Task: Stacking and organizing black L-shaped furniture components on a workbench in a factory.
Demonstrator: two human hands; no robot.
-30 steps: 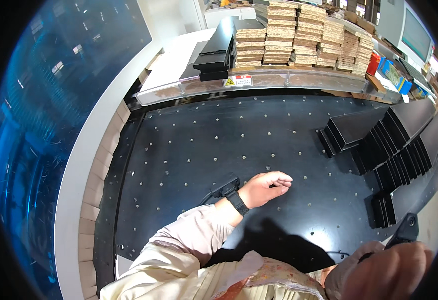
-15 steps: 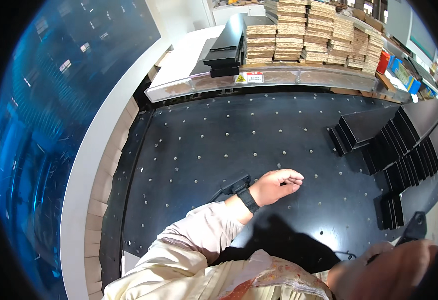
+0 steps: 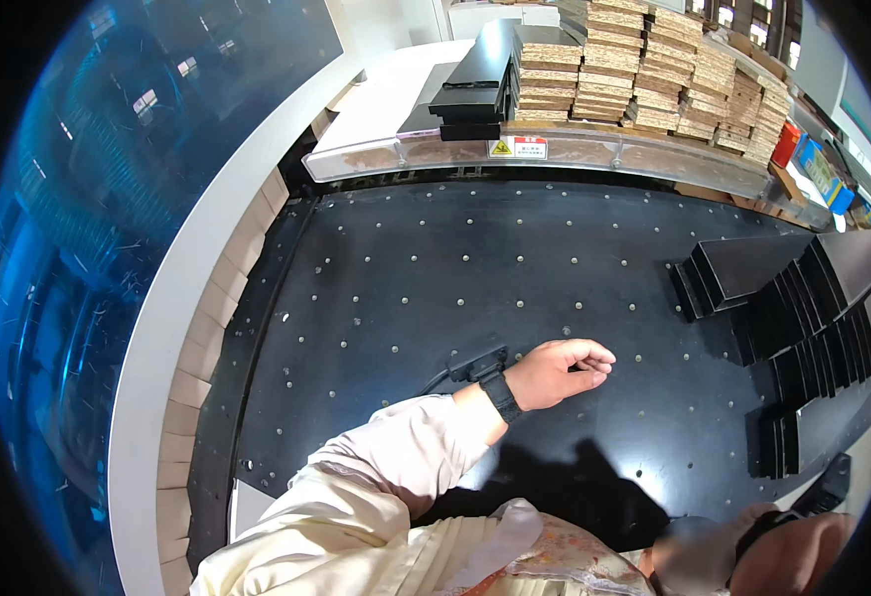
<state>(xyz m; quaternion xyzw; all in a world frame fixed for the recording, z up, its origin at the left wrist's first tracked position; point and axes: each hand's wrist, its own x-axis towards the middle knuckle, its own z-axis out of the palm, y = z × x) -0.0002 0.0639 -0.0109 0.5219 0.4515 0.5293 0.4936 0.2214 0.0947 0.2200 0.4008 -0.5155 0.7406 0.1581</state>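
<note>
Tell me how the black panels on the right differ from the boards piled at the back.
Colour: the black panels show dark edges, while the boards show pale, speckled ones.
Place: the black panels sit on the dark, dotted table; the boards stand beyond its far edge.
Arrangement: the black panels form staggered groups; the boards rise in columns packed side by side.
Shared: both are flat pieces gathered into several groups.
</note>
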